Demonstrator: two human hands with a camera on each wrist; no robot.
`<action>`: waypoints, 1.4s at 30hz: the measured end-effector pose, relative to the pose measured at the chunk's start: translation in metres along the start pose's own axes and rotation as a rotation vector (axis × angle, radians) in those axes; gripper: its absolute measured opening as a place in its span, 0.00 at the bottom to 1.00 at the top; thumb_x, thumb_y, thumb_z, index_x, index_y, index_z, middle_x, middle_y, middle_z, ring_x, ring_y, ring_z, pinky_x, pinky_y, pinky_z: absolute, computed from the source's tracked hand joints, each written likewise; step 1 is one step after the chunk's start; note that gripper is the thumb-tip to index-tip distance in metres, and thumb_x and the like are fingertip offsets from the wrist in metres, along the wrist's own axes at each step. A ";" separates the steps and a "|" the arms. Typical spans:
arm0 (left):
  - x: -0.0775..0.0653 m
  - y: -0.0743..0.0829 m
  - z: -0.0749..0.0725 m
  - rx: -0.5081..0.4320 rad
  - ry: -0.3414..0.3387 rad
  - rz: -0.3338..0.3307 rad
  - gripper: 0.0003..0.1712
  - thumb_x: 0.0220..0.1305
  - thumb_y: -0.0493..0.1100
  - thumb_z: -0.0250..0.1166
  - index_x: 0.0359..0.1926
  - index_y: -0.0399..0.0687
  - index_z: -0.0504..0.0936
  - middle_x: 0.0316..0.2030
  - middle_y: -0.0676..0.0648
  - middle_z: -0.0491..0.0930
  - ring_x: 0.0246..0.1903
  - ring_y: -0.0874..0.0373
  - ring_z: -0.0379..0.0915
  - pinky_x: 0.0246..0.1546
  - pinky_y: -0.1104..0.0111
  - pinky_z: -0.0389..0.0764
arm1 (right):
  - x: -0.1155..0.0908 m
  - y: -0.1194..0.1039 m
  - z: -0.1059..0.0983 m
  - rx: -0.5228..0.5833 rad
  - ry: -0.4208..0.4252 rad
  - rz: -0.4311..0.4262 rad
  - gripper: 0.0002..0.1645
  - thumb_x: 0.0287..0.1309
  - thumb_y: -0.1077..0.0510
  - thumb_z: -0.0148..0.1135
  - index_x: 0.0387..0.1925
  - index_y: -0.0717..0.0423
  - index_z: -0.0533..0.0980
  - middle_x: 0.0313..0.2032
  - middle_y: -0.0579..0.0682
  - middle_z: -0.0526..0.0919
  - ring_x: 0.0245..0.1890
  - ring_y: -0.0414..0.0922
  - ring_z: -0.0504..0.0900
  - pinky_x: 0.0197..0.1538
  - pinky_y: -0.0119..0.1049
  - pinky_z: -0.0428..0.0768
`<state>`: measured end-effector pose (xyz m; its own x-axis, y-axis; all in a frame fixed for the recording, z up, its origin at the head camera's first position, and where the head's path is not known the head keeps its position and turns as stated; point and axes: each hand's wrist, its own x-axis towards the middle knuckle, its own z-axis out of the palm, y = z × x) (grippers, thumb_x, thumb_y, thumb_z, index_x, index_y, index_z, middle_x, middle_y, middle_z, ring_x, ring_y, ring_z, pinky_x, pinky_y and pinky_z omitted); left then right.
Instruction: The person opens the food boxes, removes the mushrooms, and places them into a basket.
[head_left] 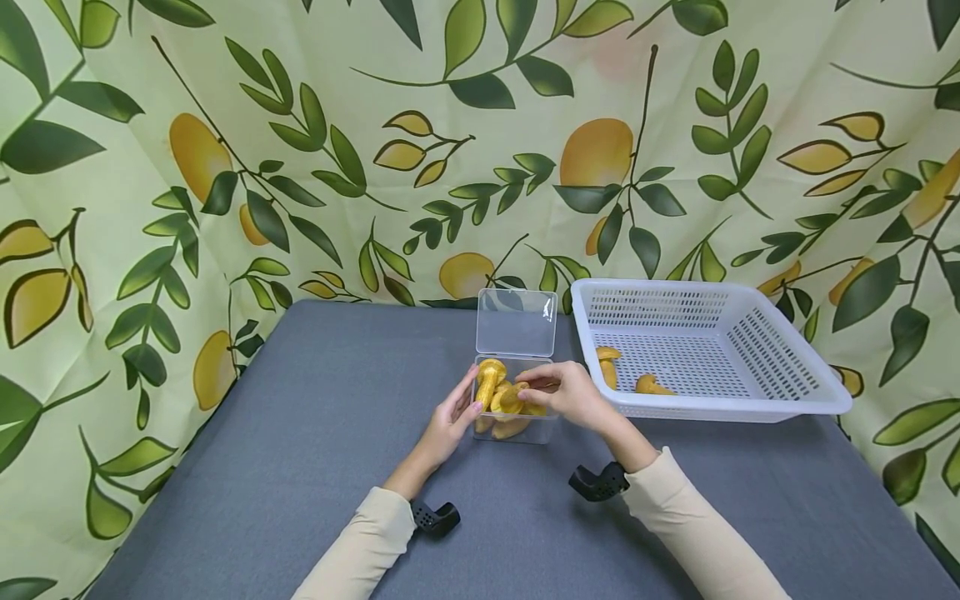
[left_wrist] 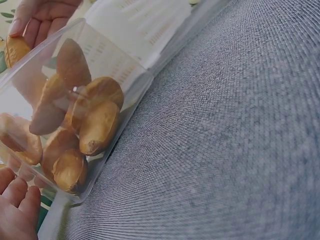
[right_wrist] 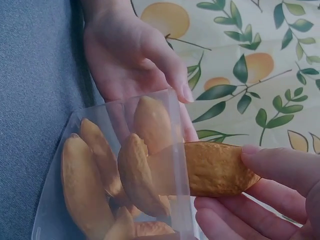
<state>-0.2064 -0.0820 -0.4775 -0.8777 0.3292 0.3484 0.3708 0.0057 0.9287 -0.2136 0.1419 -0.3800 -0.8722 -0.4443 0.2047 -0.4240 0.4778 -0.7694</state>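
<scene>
A clear plastic box (head_left: pixel 536 432) with its hinged lid (head_left: pixel 516 322) raised stands on the table, holding several yellow-brown mushrooms (left_wrist: pixel 100 125). My left hand (head_left: pixel 448 423) rests against the box's left side, fingers fairly straight along the wall and thumb near the rim. Over the box's right part, my right hand (head_left: pixel 566 393) pinches a mushroom (right_wrist: pixel 220 169) between thumb and fingers. In the right wrist view part of that mushroom shows beyond the box's rim and part behind its clear wall. The lower fingers of the right hand lie beneath it.
Right of the box stands a white perforated basket (head_left: pixel 757 407) with a mushroom (head_left: pixel 607 367) by its left wall and another mushroom (head_left: pixel 652 385) near its front. A grey cloth covers the table (head_left: pixel 315 467). Behind hangs a leaf-patterned curtain (head_left: pixel 337 233).
</scene>
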 end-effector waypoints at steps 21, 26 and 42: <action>-0.001 -0.005 0.000 0.034 0.016 0.027 0.33 0.71 0.34 0.50 0.72 0.31 0.52 0.74 0.31 0.47 0.73 0.38 0.43 0.68 0.89 0.52 | -0.004 -0.001 -0.022 0.074 0.060 0.106 0.16 0.58 0.62 0.65 0.47 0.67 0.81 0.44 0.65 0.86 0.37 0.36 0.86 0.39 0.22 0.83; -0.001 -0.005 0.000 0.025 0.020 0.037 0.33 0.70 0.32 0.50 0.72 0.29 0.52 0.74 0.30 0.47 0.73 0.37 0.44 0.67 0.89 0.52 | -0.005 -0.004 -0.032 0.054 0.103 0.108 0.16 0.59 0.61 0.65 0.47 0.66 0.81 0.44 0.64 0.86 0.37 0.37 0.86 0.40 0.22 0.82; 0.000 -0.003 0.001 0.042 0.013 0.045 0.32 0.71 0.33 0.50 0.72 0.30 0.53 0.74 0.30 0.47 0.73 0.36 0.43 0.67 0.88 0.52 | -0.019 -0.001 -0.067 0.094 0.224 0.160 0.20 0.61 0.58 0.63 0.51 0.68 0.79 0.46 0.63 0.86 0.35 0.22 0.82 0.42 0.18 0.80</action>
<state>-0.2072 -0.0810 -0.4808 -0.8634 0.3182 0.3915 0.4223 0.0311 0.9059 -0.2135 0.2008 -0.3423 -0.9629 -0.1850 0.1965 -0.2608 0.4512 -0.8535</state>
